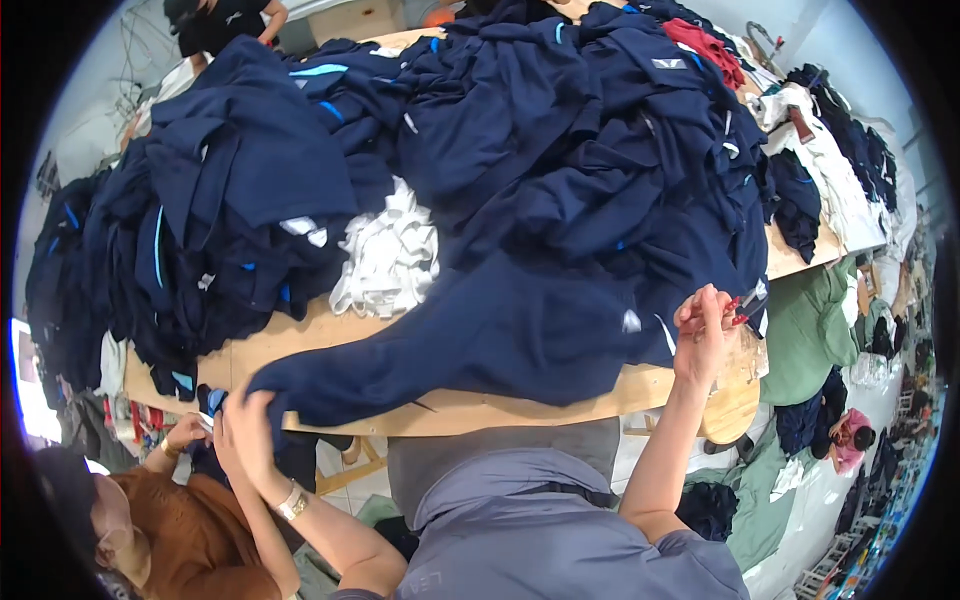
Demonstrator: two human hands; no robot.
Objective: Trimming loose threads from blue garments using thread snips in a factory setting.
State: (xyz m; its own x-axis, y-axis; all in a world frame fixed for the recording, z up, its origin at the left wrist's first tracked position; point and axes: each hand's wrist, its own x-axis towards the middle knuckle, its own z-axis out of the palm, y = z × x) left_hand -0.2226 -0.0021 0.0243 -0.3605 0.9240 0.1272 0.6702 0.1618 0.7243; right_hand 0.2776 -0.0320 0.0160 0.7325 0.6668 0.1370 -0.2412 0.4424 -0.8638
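Note:
A navy garment (480,340) is stretched along the front of the wooden table, its narrow end hanging over the left front edge. At that end, my left hand (248,430), wearing a watch, has its fingers curled on the cloth; they are slightly blurred. My right hand (700,335) is raised over the garment's right part, closed on small scissors with red handles (738,312). The scissors' blades point right, beside a pale edge of the cloth.
Large heaps of navy garments (520,130) cover the table (480,412). A bundle of white strips (390,255) lies between them. Close at left, a co-worker in brown (200,540) has hands near my left hand. A wooden stool (733,410) and green cloth (815,325) are at right.

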